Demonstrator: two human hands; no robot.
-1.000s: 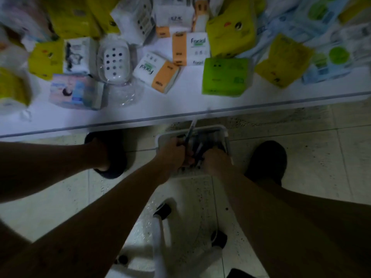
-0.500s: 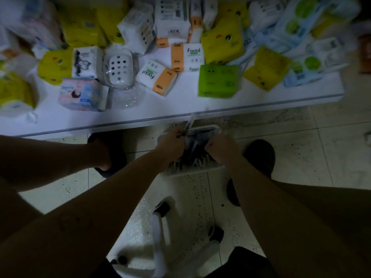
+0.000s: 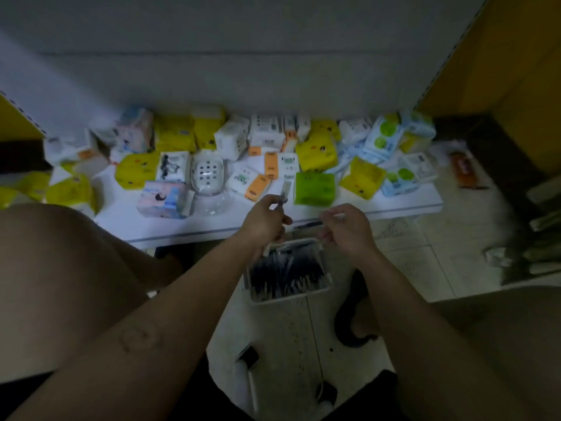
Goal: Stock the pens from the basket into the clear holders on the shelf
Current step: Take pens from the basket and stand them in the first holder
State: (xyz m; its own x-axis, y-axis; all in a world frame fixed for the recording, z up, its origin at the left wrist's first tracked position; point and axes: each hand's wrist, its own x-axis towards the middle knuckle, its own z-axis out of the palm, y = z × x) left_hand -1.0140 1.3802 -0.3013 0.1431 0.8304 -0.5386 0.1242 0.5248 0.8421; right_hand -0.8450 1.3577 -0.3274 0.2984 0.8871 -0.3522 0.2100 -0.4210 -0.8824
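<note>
A white basket [image 3: 326,270] full of several dark pens [image 3: 285,273] stands on the floor between my feet. Above its far edge, my left hand [image 3: 264,221] grips one pen [image 3: 283,191] that points up toward the shelf. My right hand [image 3: 347,227] pinches another pen [image 3: 308,224] that lies roughly level, pointing left. Both hands hover just in front of the low white shelf [image 3: 170,226]. No clear pen holder shows in the view.
The shelf carries several tissue packs in yellow, green and white, plus a clear soap dish [image 3: 208,173]. A stool's white legs [image 3: 246,387] stand under me. My dark slipper [image 3: 353,314] sits right of the basket. Yellow uprights flank the shelf.
Both hands have risen out of the basket, each with a pen. The camera has tilted up, showing the shelf's back panel.
</note>
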